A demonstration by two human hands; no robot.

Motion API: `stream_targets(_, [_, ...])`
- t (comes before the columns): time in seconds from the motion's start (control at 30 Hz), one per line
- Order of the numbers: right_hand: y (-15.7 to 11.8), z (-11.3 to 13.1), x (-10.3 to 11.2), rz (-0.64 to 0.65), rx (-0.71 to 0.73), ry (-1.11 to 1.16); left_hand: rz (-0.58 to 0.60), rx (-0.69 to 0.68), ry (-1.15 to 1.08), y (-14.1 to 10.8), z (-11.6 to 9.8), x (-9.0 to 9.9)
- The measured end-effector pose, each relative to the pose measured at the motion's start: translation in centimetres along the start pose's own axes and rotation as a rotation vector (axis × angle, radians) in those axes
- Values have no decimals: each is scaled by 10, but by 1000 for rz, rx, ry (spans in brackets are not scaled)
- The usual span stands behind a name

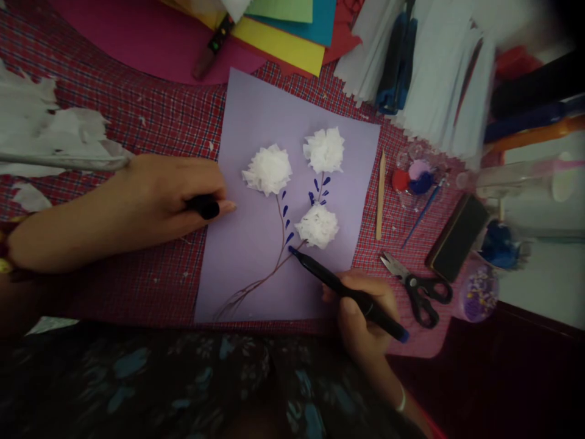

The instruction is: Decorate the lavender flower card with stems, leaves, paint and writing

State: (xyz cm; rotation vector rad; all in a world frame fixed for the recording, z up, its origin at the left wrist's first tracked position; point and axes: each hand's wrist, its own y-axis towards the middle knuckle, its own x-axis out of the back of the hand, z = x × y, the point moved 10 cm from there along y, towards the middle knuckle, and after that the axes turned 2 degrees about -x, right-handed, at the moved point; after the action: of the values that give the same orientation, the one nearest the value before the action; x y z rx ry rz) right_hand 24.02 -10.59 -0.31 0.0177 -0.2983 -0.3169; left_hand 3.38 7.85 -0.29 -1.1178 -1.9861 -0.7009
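Observation:
A sheet of purple paper (247,244) lies before me, bearing three white paper flowers (269,169) and thin brown stems. Small blue leaf marks run beside two of the stems. My right hand (368,311) grips a black marker (338,283) with a blue end, its tip at the paper by the left flower's stem. At the sheet's left edge, my left hand (183,195) is closed around a black marker cap (203,207).
Scissors (418,289), a wooden stick (380,195), paint pots (414,177), a thin blue brush (423,213) and a dark block (458,238) lie on the right. Coloured sheets (283,42) and white paper strips (434,79) are at the back. Crumpled white paper (55,128) lies left.

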Motion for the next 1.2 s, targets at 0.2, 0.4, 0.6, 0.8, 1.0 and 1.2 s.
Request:
stream_targets(0.2, [-3, -14, 1, 64, -86, 224, 16, 22, 25, -1, 3, -1])
stream_targets(0.4, [-1, -13, 8, 28, -105, 238, -32, -30, -1, 2, -4, 3])
stream_targets(0.6, [21, 9, 8, 15, -63, 88, -39, -44, -6, 0, -3, 1])
stream_targets(0.8, [51, 39, -21, 143, 128, -133, -65, -77, -52, -3, -4, 1])
stream_targets(1.0, [64, 34, -32, 182, 152, -185, -60, -71, -65, -4, -4, 1])
stream_targets(1.2, [69, 39, -42, 229, 179, -155, -64, -62, -102, -5, -2, -2])
